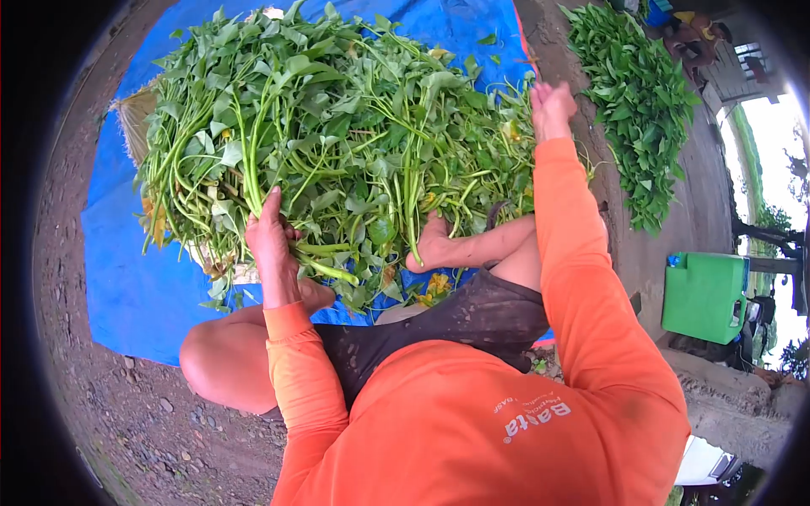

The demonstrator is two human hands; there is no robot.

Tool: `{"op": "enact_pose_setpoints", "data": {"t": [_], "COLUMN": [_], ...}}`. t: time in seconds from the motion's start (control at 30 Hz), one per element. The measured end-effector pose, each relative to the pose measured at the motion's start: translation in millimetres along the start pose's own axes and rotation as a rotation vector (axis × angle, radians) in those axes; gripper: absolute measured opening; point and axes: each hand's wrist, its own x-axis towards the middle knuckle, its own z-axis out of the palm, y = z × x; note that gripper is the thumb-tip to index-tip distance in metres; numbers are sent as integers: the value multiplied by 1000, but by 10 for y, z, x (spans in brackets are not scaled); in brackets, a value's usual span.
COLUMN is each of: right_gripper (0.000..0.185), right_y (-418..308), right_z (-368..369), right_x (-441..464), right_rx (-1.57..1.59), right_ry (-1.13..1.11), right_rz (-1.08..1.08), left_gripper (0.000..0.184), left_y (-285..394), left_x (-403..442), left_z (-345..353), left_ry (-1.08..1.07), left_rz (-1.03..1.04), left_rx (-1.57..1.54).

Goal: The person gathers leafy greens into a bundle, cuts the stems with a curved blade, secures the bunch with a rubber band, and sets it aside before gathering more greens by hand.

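A broad heap of leafy greens (pixel 346 126) with long pale stems, looking like water spinach, covers much of the blue tarp (pixel 126 287). My left hand (pixel 272 234) is closed round a bunch of stems (pixel 253 160) at the near left of the heap, their leafy ends pointing away from me. Off the heap's right edge, my right hand (pixel 553 108) is raised with its fingers curled together. Whatever it may hold is too small to make out. My bare foot (pixel 432 244) rests against the greens between the two hands.
Another pile of green leaves (pixel 633 110) lies on the ground at the right. Beyond it stand a green plastic container (pixel 704 297) and, at the top right, a person (pixel 696 38). Stony soil (pixel 160 413) borders the tarp on the left.
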Motion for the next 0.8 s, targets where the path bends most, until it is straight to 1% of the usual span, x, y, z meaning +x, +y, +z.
{"op": "enact_pose_setpoints", "data": {"t": [0.03,0.1,0.13,0.17,0.2,0.27,0.37,0.47,0.53,0.6,0.67,0.7,0.8], "right_gripper": [26,25,32,46,57,56,46,36,32,29,37,34,35], "right_y": [286,919,1089,1178,1385,1693,2072,1837,1642,1235,1053,1056,822], "right_z": [-196,-408,-418,-342,-314,-275,-353,-381,-330,-210,-229,-239,-327], "right_x": [88,-10,-396,-828,-1049,-1276,-1233,-1273,-1348,-1548,-1587,-1612,-1657], "right_rx": [-233,-631,-873,-1082,-1204,-1162,-1062,-1042,-855,-642,-397,-409,-148], "right_ry": [68,-70,-400,-540,-565,-451,-375,-449,-475,-506,-620,-526,-582], "right_rz": [8,-123,-203,-170,-193,-158,-239,-53,121,306,501,462,647], "left_gripper": [33,31,31,31,31,31,31,32,32,34,36,35,32], "left_y": [-34,-55,-33,-30,-29,-58,-99,-115,-83,-178,-187,-230,-288], "left_x": [27,85,61,48,29,25,67,50,44,135,151,208,289], "left_z": [-7,56,100,167,176,146,155,170,130,57,33,-2,-65], "left_ry": [6,13,-19,-1,26,12,23,18,-2,52,88,76,35], "left_rz": [5,36,22,20,17,22,46,32,14,50,36,32,20], "left_rx": [14,24,0,10,29,46,48,59,76,80,88,76,42]}}
